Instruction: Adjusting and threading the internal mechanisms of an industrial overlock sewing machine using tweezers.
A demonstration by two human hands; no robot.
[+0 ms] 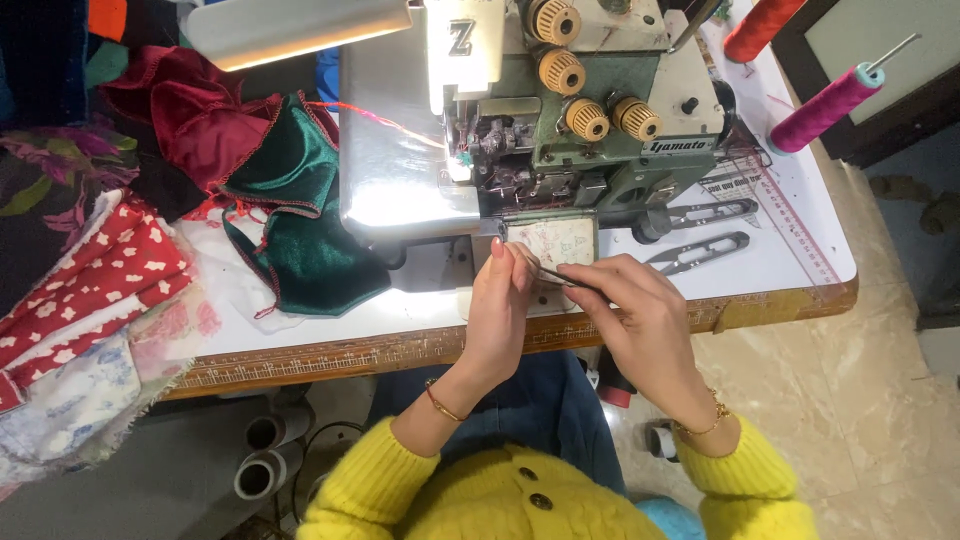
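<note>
both hands are raised together over the near edge of the white sewing table point(800, 265), just in front of the green overlock machine point(590, 120). the right hand point(640, 320) is closed narrow, thumb and forefinger pinching a thin dark pair of tweezers point(557, 277) whose tip points left toward the other hand. the left hand point(500, 310) stands edge-up with fingers curled loosely, fingertips meeting the tweezer tip; whether it holds a thread cannot be told. each wrist carries a thin gold bracelet, and yellow knitted sleeves point(370, 480) show below.

just right of the hands, on the table, lie a thread snip point(700, 252) and, a little farther, a second dark cutter point(700, 215). a printed measuring strip point(790, 215) runs along the right part of the table top. at the far right stand a magenta thread cone point(825, 108) and an orange-red cone point(760, 28).

left of the machine lies a dark green velvet piece point(300, 230) with red edging, touching a dark red cloth point(190, 115) farther away. red cloth with white flowers point(110, 275) hangs off the near left side over paler printed fabrics point(70, 400). a lit lamp point(300, 28) sits above the machine's far left.
</note>
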